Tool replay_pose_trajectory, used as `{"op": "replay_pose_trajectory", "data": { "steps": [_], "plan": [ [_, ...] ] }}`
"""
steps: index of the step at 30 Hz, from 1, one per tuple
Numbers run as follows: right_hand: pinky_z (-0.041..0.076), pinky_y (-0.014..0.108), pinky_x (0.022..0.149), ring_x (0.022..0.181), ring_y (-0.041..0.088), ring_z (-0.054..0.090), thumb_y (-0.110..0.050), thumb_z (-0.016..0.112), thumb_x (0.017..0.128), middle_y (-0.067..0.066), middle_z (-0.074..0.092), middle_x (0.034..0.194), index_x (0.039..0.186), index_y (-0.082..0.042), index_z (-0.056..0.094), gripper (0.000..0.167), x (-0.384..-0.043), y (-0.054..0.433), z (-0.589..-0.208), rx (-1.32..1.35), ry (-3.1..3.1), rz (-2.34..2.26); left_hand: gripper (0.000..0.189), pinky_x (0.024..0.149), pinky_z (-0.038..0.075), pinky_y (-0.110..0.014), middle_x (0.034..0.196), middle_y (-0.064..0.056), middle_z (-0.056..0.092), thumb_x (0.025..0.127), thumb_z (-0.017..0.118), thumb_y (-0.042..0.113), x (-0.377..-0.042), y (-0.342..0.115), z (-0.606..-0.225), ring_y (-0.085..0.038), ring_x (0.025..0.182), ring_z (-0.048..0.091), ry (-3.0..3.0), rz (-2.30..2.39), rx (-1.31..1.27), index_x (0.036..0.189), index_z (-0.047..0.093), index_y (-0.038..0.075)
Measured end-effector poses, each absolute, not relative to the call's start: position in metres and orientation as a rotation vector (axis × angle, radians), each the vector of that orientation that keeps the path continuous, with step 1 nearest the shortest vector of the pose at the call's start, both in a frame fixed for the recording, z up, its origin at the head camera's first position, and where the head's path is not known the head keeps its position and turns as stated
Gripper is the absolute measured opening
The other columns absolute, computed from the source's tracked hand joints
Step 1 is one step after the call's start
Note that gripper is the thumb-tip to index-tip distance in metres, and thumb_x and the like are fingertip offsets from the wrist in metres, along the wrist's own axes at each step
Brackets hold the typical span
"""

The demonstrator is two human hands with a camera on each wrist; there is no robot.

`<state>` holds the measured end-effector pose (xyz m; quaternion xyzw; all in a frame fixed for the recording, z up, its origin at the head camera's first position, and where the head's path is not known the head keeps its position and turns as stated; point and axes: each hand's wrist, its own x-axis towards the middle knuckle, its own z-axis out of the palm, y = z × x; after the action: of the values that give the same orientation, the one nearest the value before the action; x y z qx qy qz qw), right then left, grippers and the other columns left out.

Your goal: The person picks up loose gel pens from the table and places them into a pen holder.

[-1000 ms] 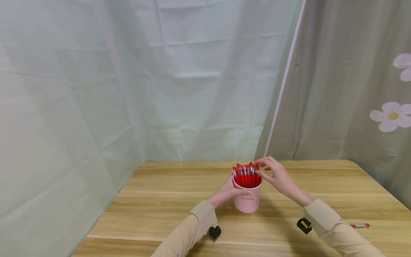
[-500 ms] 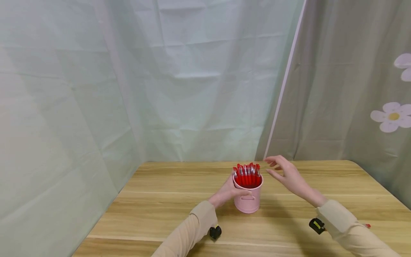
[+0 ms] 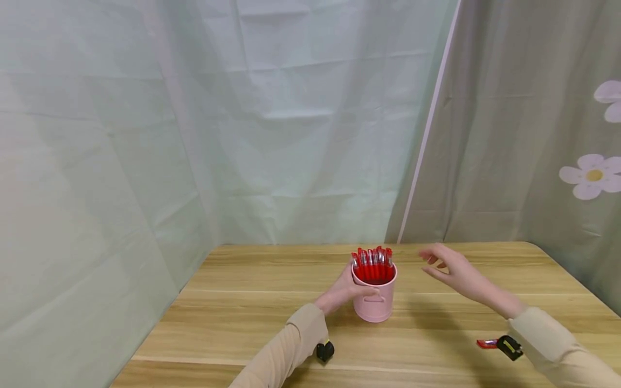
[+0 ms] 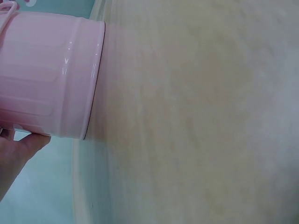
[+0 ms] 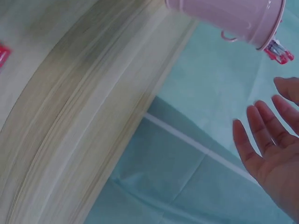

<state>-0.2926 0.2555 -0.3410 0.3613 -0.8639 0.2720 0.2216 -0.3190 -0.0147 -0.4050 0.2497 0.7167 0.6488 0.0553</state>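
A small pink metal bucket [image 3: 372,305] stands upright on the wooden table, packed with several red pens [image 3: 372,265] whose clear and red ends stick up past the rim. My left hand [image 3: 345,289] grips the bucket from its left side, thumb across the front above the little handle. In the left wrist view the thumb and part of the hand [image 4: 18,151] show against the bucket wall [image 4: 42,70]. To the right of the bucket, my right hand [image 3: 453,271] hovers over the table with its fingers loosely bent and nothing in them.
One red pen [image 3: 487,343] lies on the table [image 3: 262,323] near the right forearm, partly hidden by the black wrist camera [image 3: 509,347]. Pale curtains [image 3: 301,134] hang behind the table's far edge and along its left side.
My right hand has left the pen tops and moved right, away from the bucket. The pens stay in the bucket, and my left hand keeps its grip without moving.
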Motion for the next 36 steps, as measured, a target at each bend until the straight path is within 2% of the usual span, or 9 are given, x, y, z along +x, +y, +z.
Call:
{"op": "replay_pose_trajectory", "data": {
  "steps": [10,18,23,31,36],
  "plan": [
    [0.048,0.028,0.059,0.072,0.007,0.054,-0.001,0.063,0.082,-0.008,0.057,0.081,0.097,-0.005,0.058,0.016,-0.283,0.274,-0.338,1.169,-2.624,0.733,0.078,0.094,0.032,-0.035,0.124,0.007,0.044,0.071,0.078,0.019,-0.319,-0.016,-0.404,-0.012,0.113,0.042,2.187,1.942,0.752,0.132,0.030,0.019],
    [0.047,0.029,0.061,0.074,0.009,0.055,-0.014,0.062,0.086,-0.006,0.057,0.083,0.100,-0.005,0.055,0.017,-0.274,0.286,-0.342,1.269,-2.851,0.785,0.080,0.095,0.031,-0.036,0.126,0.007,0.043,0.072,0.077,0.020,-0.318,-0.017,-0.403,-0.013,0.114,0.041,2.165,1.936,0.742,0.135,0.027,0.019],
    [0.047,0.030,0.061,0.074,0.011,0.054,-0.011,0.062,0.085,-0.002,0.056,0.084,0.100,0.002,0.054,0.021,-0.271,0.296,-0.347,1.311,-2.911,0.861,0.080,0.095,0.031,-0.036,0.126,0.006,0.043,0.072,0.077,0.020,-0.317,-0.017,-0.402,-0.013,0.114,0.041,2.175,1.932,0.738,0.135,0.027,0.018],
    [0.046,0.032,0.063,0.074,0.011,0.053,-0.012,0.064,0.084,-0.001,0.054,0.082,0.102,0.005,0.051,0.028,-0.265,0.314,-0.349,1.243,-3.091,0.879,0.081,0.095,0.030,-0.035,0.125,0.008,0.043,0.071,0.077,0.020,-0.317,-0.016,-0.403,-0.011,0.113,0.041,2.184,1.931,0.724,0.135,0.027,0.019],
    [0.044,0.033,0.063,0.075,0.015,0.053,-0.015,0.066,0.082,0.002,0.053,0.084,0.104,0.004,0.051,0.033,-0.258,0.322,-0.346,1.138,-3.220,0.861,0.078,0.095,0.031,-0.036,0.124,0.005,0.044,0.071,0.077,0.017,-0.317,-0.015,-0.403,-0.013,0.113,0.042,2.185,1.951,0.742,0.132,0.029,0.017]
  ]
}}
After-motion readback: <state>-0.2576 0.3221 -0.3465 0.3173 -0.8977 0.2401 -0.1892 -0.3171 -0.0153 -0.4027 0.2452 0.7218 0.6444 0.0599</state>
